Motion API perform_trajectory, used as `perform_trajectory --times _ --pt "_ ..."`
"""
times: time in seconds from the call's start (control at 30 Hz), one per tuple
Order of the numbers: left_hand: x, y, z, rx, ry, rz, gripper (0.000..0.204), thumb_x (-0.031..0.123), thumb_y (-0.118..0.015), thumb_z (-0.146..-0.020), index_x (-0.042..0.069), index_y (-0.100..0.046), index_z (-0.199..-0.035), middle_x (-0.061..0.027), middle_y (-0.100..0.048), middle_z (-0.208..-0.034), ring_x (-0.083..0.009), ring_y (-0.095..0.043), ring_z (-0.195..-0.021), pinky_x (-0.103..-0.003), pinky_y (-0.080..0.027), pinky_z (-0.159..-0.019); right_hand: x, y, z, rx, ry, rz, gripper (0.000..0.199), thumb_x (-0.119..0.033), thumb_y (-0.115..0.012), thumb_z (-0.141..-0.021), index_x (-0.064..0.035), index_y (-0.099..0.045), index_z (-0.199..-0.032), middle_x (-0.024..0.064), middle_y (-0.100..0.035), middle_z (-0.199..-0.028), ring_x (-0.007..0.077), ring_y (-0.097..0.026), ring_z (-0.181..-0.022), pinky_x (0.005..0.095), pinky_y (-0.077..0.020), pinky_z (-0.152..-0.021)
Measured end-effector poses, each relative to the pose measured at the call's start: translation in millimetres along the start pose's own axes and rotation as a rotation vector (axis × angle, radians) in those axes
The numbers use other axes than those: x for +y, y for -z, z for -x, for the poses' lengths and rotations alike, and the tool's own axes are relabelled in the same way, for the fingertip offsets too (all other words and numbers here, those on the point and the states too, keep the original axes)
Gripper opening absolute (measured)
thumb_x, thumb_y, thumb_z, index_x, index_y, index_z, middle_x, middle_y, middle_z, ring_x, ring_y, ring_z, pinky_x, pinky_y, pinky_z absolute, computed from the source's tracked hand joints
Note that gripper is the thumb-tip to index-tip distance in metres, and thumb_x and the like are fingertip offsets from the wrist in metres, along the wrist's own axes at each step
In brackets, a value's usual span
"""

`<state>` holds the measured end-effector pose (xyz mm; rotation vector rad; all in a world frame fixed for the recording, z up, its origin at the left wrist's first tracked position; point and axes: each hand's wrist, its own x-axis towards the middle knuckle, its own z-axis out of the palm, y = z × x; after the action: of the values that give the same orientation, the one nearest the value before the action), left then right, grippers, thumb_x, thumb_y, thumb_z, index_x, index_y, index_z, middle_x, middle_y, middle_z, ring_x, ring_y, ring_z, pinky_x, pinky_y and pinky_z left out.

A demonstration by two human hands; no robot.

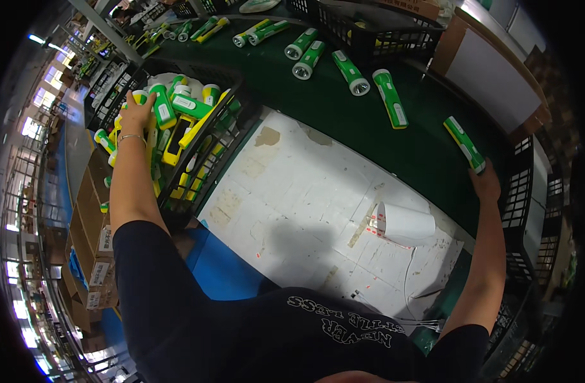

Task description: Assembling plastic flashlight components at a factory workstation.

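At the right, my right hand (486, 184) is closed around the lower end of a green and yellow flashlight (462, 142), which lies against the dark green belt. My left hand (135, 115) reaches into a black plastic crate (236, 137) at the left. Its fingers are wrapped on a green and white flashlight (140, 97) at the top of the pile. Beside those fingers rests another green flashlight (162, 106) with a white switch panel. Several more green, yellow and white flashlights fill the crate, lying at mixed angles.
Along the green belt (267, 70) lie several spaced flashlights (390, 99). In front of me is a worn white board (286, 185) with a roll of white labels (407, 223). Black crates (343, 25) stand beyond the belt and at the right. Cardboard boxes (91, 223) are at the left.
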<state>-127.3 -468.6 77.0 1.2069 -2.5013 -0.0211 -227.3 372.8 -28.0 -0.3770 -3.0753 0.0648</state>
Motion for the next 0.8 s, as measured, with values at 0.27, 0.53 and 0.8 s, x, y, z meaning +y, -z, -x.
perform_trajectory --times 0.27,0.53,0.8 --pt "-29 28 20 -0.057 -0.155 0.292 0.107 0.062 -0.069 -0.061 0.011 -0.023 -0.142 -0.0316 -0.040 -0.129 -0.0422 -0.038 -0.122 -0.042 -0.032 -0.102 -9 2 12 0.014 0.028 -0.074 0.064 -0.038 -0.063 -0.078 -0.0071 -0.038 -0.129 0.0198 -0.059 -0.109 0.0343 -0.061 -0.093 0.0425 -0.0496 -0.075" --pt "-8 25 114 -0.225 -0.304 0.003 0.122 0.026 -0.083 -0.052 0.027 -0.003 -0.144 -0.0335 -0.030 -0.131 -0.0450 -0.044 -0.115 -0.044 -0.039 -0.097 -2 -5 13 0.011 0.012 -0.248 0.070 -0.043 -0.065 -0.076 0.0013 -0.041 -0.124 0.0220 -0.059 -0.106 0.0327 -0.060 -0.093 0.0400 -0.0480 -0.074" --pt "33 16 68 -0.211 -0.158 -0.287 0.123 0.025 -0.086 -0.053 0.049 -0.001 -0.138 -0.0151 -0.013 -0.146 -0.0377 -0.037 -0.124 -0.060 -0.043 -0.086 -1 17 53 0.103 0.074 -0.596 0.057 -0.037 -0.066 -0.079 0.0042 -0.050 -0.115 0.0148 -0.059 -0.098 0.0228 -0.056 -0.089 0.0316 -0.0427 -0.078"
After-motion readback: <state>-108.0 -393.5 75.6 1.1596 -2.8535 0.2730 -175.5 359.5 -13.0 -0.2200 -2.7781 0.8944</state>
